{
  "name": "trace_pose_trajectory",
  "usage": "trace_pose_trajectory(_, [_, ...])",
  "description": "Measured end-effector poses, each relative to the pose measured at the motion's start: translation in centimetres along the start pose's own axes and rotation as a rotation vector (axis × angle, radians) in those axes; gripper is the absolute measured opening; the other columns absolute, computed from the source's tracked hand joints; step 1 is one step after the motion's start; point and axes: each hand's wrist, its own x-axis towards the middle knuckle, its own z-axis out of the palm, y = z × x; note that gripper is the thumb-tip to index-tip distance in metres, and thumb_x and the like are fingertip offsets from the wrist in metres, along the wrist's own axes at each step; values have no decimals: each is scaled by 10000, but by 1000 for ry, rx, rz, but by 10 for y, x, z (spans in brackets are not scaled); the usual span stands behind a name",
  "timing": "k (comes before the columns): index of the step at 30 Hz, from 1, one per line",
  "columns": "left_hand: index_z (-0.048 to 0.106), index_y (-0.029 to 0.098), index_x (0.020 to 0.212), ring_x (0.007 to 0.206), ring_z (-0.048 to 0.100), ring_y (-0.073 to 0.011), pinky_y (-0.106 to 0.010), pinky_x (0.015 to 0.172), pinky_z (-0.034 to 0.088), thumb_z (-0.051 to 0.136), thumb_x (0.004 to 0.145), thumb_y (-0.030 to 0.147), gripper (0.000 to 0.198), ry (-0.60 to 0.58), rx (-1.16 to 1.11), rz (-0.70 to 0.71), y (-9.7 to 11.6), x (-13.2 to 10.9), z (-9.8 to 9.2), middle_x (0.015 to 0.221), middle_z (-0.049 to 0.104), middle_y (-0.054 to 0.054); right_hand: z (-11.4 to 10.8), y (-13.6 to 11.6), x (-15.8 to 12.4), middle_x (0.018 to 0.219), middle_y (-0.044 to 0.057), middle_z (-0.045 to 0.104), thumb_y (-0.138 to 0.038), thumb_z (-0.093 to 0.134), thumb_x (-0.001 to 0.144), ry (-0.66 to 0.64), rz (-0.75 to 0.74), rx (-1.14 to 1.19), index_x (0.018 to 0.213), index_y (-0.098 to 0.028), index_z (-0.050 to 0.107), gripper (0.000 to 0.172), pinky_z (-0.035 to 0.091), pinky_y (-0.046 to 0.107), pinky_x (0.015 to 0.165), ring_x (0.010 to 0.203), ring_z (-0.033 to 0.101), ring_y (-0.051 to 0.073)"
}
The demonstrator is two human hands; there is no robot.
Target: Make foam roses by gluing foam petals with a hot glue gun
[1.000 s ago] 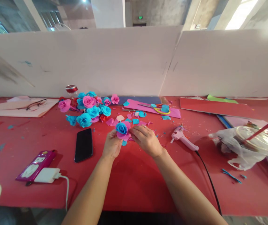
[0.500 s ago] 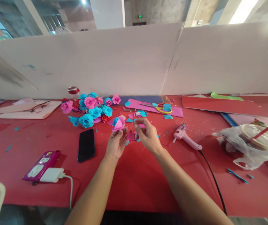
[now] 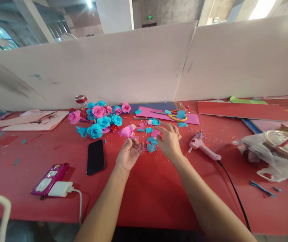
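Between the thumb and fingers of my left hand (image 3: 129, 155) is a pink paper flower (image 3: 127, 131), its petals turned away from me. My right hand (image 3: 169, 141) hovers to the right with its fingers apart and nothing visible in them. Under and between the hands lie blue paper petals (image 3: 152, 147) and pink scraps. Behind the left hand stands a bunch of blue, pink and red paper flowers (image 3: 103, 121). A pink glue gun (image 3: 203, 147) rests to the right of my right hand.
Scissors with yellow handles (image 3: 178, 116) lie on pink paper (image 3: 193, 119) at the back. A black phone (image 3: 95, 157), a purple pouch (image 3: 49, 179) and a white charger (image 3: 60, 189) are on the left. A bagged plastic cup (image 3: 272, 148) stands right; the gun's cord (image 3: 234, 191) trails forward.
My right hand has moved away from the flower to the right, and its fingers have opened. My left hand's lower fingers have spread while it keeps the flower. The view has shifted slightly.
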Motion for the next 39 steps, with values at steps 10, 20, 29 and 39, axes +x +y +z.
trace_pose_trajectory(10, [657,210,742,759,637,-105,-326,801,528,763,715,177,115,-34,154,7,-12,-3,2,794,676,32,3,-30,-11,909,13,737,-251,731,754,-161,-104,307,870,-264,706,119,412,399,875,952,595,232])
trace_pose_trajectory(20, [678,190,760,700,606,-101,-261,701,485,780,674,148,140,-25,219,40,-14,-3,4,757,667,13,5,-33,-15,817,11,712,-148,668,790,-143,-202,252,772,-241,689,97,370,389,853,887,572,210])
trace_pose_trajectory(29, [691,176,675,638,585,-99,-274,740,469,828,594,203,162,-48,376,199,-16,-4,6,647,656,10,-1,-11,-4,810,31,690,-191,529,797,138,106,345,822,-212,615,92,463,325,770,770,616,183])
trace_pose_trajectory(39, [694,206,631,653,586,-98,-237,687,480,868,488,182,226,-9,415,338,-15,-1,5,670,677,31,-3,-12,-3,556,-11,635,-105,435,668,-167,142,266,632,-194,668,252,408,229,494,487,535,121])
